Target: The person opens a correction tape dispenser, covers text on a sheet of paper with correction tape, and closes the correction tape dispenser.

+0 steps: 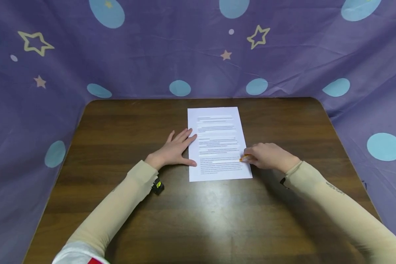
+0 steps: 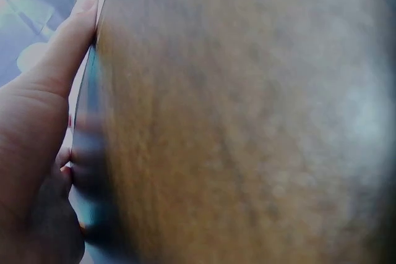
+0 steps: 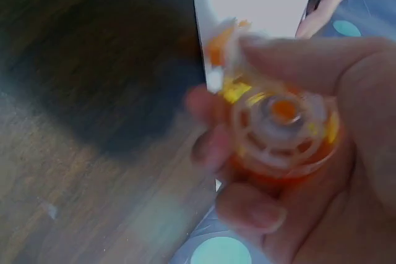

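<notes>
A printed sheet of paper [image 1: 217,123] lies on the wooden table, with white strips across several lines of its text. My left hand [image 1: 172,150] rests on the sheet's left edge with its fingers spread and straight. At the right edge, my right hand [image 1: 268,157] grips an orange, see-through correction tape [image 3: 281,131], its round reel showing between thumb and curled fingers in the right wrist view. The tip of the correction tape is down at the lower lines of text, near their right end. In the left wrist view the thumb [image 2: 68,47] touches the paper's edge.
The brown wooden table [image 1: 125,220] has rounded far corners. A purple cloth [image 1: 145,51] with stars and blue ovals hangs behind it and at both sides. Small dark devices [image 1: 157,186] are worn at the wrists.
</notes>
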`<state>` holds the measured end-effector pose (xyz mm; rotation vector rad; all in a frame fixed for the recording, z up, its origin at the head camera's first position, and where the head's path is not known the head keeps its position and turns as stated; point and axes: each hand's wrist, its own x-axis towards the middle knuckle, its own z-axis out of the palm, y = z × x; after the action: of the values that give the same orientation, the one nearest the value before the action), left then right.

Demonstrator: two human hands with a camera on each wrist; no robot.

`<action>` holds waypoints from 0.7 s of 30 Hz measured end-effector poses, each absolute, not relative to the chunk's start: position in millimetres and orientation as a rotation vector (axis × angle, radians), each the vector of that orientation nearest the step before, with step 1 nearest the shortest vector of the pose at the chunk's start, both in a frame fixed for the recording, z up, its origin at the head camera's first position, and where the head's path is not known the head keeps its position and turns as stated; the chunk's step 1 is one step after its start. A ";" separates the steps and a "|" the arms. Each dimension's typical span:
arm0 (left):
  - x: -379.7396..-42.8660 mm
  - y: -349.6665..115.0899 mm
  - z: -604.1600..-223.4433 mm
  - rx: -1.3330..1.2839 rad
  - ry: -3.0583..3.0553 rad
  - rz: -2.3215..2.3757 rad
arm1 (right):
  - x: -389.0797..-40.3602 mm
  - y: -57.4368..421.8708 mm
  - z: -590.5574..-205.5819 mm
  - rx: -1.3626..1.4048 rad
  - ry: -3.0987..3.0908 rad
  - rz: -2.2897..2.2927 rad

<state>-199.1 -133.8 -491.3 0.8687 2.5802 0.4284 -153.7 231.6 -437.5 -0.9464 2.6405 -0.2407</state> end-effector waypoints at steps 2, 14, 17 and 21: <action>-198.9 -133.9 -491.1 0.871 2.576 0.419 | -154.7 229.5 -436.0 -0.972 2.644 -0.278; -199.1 -132.9 -490.7 0.877 2.580 0.387 | -158.0 178.5 -443.7 -1.196 2.634 -0.419; -199.0 -133.1 -491.2 0.884 2.589 0.397 | -156.9 163.6 -445.3 -1.268 2.640 -0.446; -198.4 -133.8 -492.4 0.882 2.586 0.405 | -154.4 146.5 -447.5 -1.331 2.655 -0.440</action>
<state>-198.4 -133.8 -492.4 0.8815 2.5859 0.4049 -154.4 146.5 -447.5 -1.3308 2.6548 -0.4396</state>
